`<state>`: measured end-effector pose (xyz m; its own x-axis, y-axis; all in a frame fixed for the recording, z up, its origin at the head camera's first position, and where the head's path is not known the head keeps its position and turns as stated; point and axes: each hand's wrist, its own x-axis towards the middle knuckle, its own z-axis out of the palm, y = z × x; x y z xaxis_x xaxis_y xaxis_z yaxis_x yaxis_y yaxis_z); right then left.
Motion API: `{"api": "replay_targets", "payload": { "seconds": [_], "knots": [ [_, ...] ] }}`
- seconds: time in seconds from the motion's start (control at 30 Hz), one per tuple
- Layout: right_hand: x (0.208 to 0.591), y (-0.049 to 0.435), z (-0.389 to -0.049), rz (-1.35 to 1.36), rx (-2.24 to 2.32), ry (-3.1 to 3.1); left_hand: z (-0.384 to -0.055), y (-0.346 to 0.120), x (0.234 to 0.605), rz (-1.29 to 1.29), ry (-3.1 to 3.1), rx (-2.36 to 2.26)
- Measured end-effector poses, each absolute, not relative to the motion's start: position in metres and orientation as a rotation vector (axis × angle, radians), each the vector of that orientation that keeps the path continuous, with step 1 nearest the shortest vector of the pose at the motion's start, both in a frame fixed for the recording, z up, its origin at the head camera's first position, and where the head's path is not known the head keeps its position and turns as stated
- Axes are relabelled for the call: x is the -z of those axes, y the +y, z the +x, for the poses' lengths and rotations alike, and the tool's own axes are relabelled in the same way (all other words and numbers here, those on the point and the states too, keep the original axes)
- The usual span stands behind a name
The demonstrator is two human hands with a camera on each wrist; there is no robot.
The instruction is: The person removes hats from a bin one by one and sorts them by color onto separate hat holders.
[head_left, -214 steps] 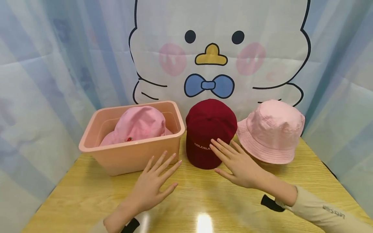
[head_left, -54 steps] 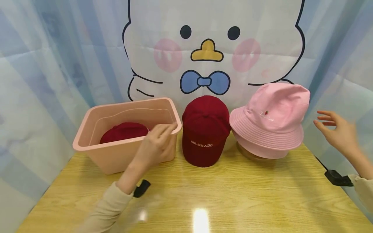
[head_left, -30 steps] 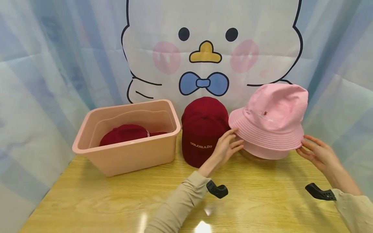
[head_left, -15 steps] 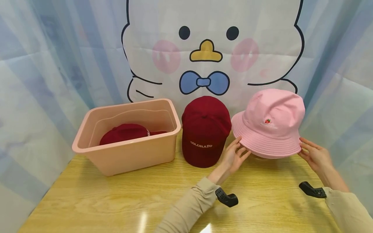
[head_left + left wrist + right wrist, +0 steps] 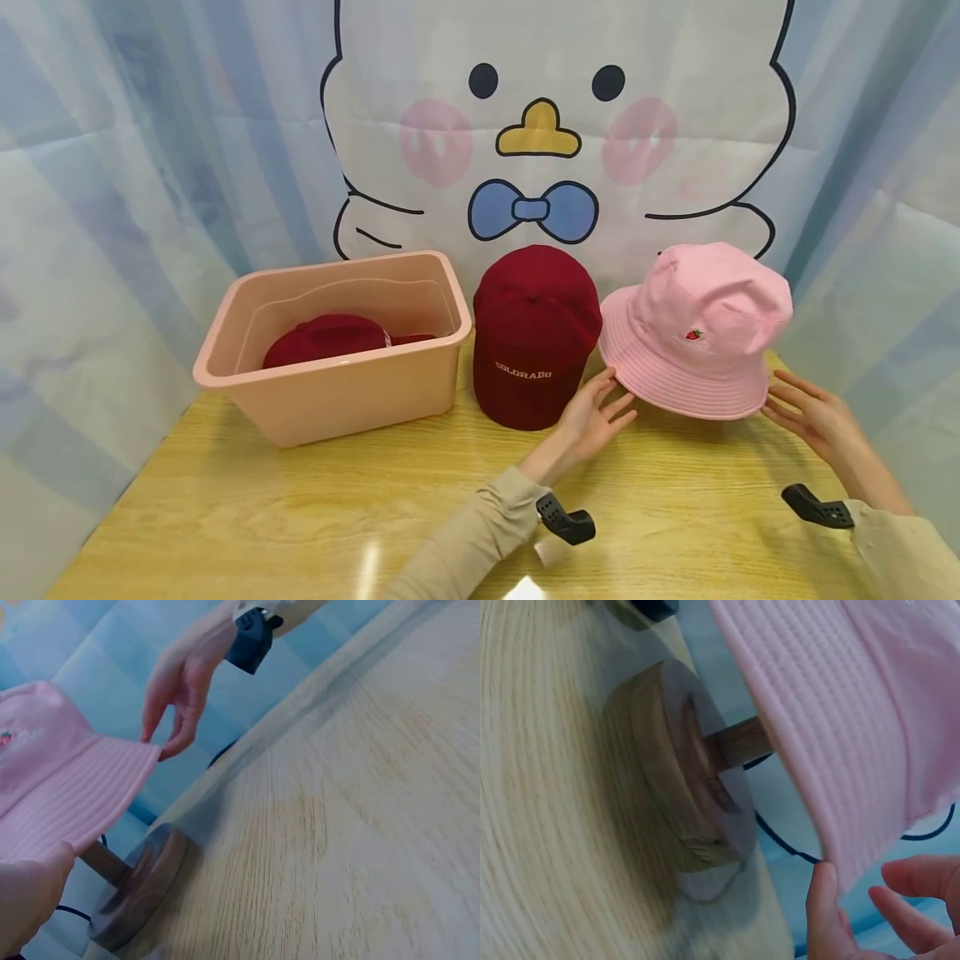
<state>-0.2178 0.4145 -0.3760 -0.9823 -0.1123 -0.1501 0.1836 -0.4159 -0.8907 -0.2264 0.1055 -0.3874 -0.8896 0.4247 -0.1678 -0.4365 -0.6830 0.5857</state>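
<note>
A pink bucket hat (image 5: 697, 333) with a small strawberry patch sits on a wooden stand (image 5: 682, 765) at the right. Another pink hat, seen under it earlier, is hidden now. My left hand (image 5: 588, 421) holds the brim's front left edge at its fingertips; the left wrist view shows its thumb (image 5: 45, 877) against the brim. On the opposite edge, my right hand (image 5: 821, 417) lightly pinches the brim between thumb (image 5: 826, 900) and fingers. Beside the left hand stands a maroon COLORADO cap (image 5: 534, 333), untouched.
At the left stands a peach plastic bin (image 5: 360, 400) with a maroon cap (image 5: 330, 337) inside. Pale curtains (image 5: 112, 208) with a cartoon bird close off the back and sides of the wooden table (image 5: 300, 517). A dark cable (image 5: 780, 840) runs behind the stand.
The pink hat from the bin now sits on the right stand, exposing the bin's maroon cap. Over the last second, both hands reached its brim and drew it down over the hat below.
</note>
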Motion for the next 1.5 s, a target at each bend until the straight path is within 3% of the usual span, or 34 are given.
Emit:
{"api": "replay_targets", "payload": {
  "seconds": [0.3, 0.5, 0.73, 1.03, 1.17, 1.27, 1.5],
  "knots": [
    [0.375, 0.448, -0.233, 0.114, 2.590, 1.936, -0.210, 0.068, 0.361, 0.223, 0.963, -2.381],
    [0.307, 0.379, -0.208, 0.003, 2.625, 2.407, -0.200, 0.021, 0.329, 0.454, 1.118, -2.354],
    [0.254, 0.309, -0.208, -0.470, 2.539, 2.571, -0.192, -0.059, 0.302, 0.639, 1.467, -2.430],
    [0.219, 0.210, -0.235, -0.768, 1.571, 3.103, -0.194, -0.189, 0.314, 0.902, 2.042, -2.613],
    [0.214, 0.162, -0.249, -0.956, 1.303, 3.118, -0.188, -0.234, 0.311, 0.849, 2.282, -2.712],
    [0.215, 0.129, -0.259, -1.108, 1.167, 3.068, -0.175, -0.254, 0.297, 0.622, 2.649, -2.647],
    [0.215, 0.060, -0.272, -1.302, 0.954, 2.970, -0.185, -0.297, 0.303, 0.109, 3.473, -2.018]
  ]
}}
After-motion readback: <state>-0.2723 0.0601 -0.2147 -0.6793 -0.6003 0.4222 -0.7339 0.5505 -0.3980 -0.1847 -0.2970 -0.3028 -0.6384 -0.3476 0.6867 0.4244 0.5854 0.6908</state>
